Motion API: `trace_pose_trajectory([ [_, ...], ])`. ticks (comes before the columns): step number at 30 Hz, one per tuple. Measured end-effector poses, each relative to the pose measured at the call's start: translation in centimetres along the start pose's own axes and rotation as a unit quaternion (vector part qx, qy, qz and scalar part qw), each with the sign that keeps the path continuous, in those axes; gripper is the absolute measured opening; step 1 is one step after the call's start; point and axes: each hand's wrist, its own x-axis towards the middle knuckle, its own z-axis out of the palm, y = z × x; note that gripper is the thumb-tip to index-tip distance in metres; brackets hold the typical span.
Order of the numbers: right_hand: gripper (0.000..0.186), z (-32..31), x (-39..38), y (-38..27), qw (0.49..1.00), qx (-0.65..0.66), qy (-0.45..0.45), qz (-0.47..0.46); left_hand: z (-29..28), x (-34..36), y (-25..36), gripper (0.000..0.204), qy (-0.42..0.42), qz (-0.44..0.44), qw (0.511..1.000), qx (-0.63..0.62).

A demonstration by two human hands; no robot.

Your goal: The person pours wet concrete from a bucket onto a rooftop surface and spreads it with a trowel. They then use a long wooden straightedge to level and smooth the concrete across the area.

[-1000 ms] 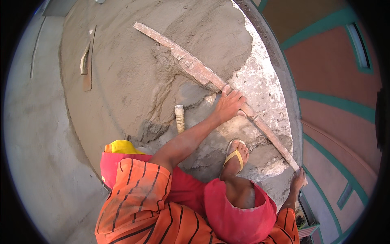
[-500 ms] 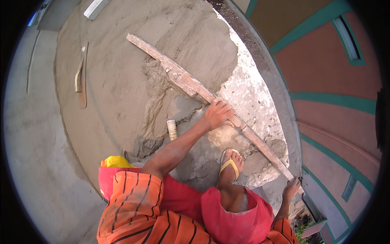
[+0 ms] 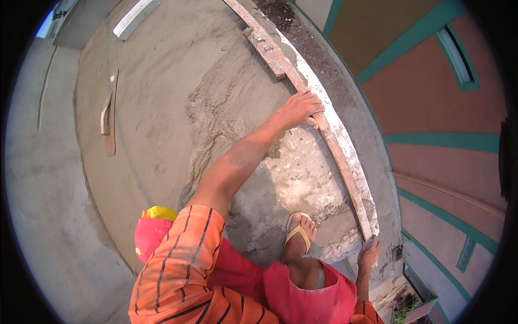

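A long, mortar-stained wooden screed board [image 3: 341, 162] runs from the top of the view down to the lower right. My left hand [image 3: 302, 109] is closed round its middle, with the arm stretched forward. At the near end, my right hand [image 3: 369, 254] grips the tip. A shorter block [image 3: 265, 51] is joined to the board's left side beyond my left hand. Left of the board spreads wet grey mortar [image 3: 156, 113], ridged in the middle. Rough, pale concrete [image 3: 307, 186] shows between the mortar and the board's near half.
A float with a wooden handle [image 3: 110, 119] lies on the mortar at left. A pale bar [image 3: 135, 19] lies at the far left. My sandalled foot [image 3: 299, 232] stands on the rough concrete. A grey wall [image 3: 48, 178] borders the left; a brown and green building [image 3: 448, 108] stands at right.
The board has swung right, toward the slab's right edge, and its far end has left the view. My left hand moved forward and right, my right hand slightly left. My left arm now hides the short pipe.
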Motion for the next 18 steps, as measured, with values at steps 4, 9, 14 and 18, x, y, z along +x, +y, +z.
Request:
trace_pose_trajectory([
  [4, 0.053, -0.3, 1.2, -2.3, 1.0, 0.005, 0.001, 0.011, 0.7, 2.4, -1.8, 0.054, -0.029, -0.032, 0.999, 0.016],
  [9, 0.056, -0.8, 2.8, -3.1, 1.0, 0.008, 0.002, -0.002, 1.0, 3.5, -3.9, 0.055, -0.023, -0.012, 1.0, 0.004],
  [14, 0.056, -1.3, 3.9, -4.4, 0.999, 0.004, 0.02, -0.03, 1.0, 3.4, -4.9, 0.056, 0.003, 0.005, 1.0, 0.007],
  [18, 0.057, -1.0, 4.8, -6.3, 0.996, 0.012, 0.051, -0.07, 0.7, 3.6, -5.0, 0.059, 0.015, -0.028, 0.999, 0.01],
])
